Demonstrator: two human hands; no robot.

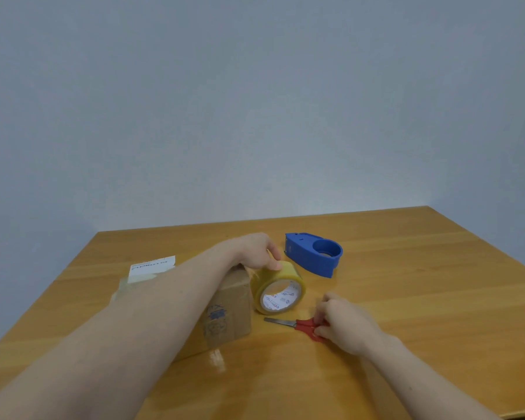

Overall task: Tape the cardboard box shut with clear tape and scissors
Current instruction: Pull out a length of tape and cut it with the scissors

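A brown cardboard box [228, 313] lies on the wooden table, mostly hidden under my left forearm. A white label [152, 266] shows on its far end. My left hand [252, 253] grips the top of a yellowish clear tape roll [278, 287], which stands on edge against the box's right end, with a short bit of tape reaching to the box's corner. To the right, red-handled scissors [291, 323] lie flat, blades shut and pointing left. My right hand [343, 322] covers their handles, fingers curled around them.
A blue tape dispenser [314, 253] with no roll in it sits behind the tape roll. The table [406, 298] ends at a plain grey wall at the back. A shiny scrap of tape [217, 359] is stuck to the tabletop in front of the box.
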